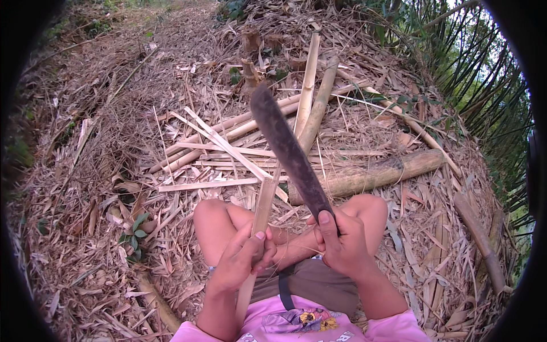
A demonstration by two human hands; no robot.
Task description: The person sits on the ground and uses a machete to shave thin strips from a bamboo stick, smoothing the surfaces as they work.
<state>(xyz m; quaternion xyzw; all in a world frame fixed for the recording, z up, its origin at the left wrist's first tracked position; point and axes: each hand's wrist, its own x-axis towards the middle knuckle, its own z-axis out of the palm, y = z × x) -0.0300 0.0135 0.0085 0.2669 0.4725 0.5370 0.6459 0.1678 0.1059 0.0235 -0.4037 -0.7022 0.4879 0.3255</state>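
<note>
I have the pale bamboo strip (262,206) standing nearly upright over the lap, the left hand (242,256) wrapped around it with fingers closed on its lower half. The right hand (343,242) grips the machete (289,145) near its base, thumb along the near end; I see its dark blade slanting up and leftward, apart from the strip. I can read no mark on the blade. Both hands hang above brown shorts (330,283) and crossed legs (364,208). The pink shirt (393,329) carries a printed flower picture (310,319) and pale lettering — the ground side of my view cuts it short. Beyond the feet, split strips (211,183) crisscross on the leaf-covered ground (125,68), beside a thick log (370,175) and leaning poles (322,105). Two cut stumps (250,74) stand farther off; green bamboo stems (490,80) line the ground's right edge.
</note>
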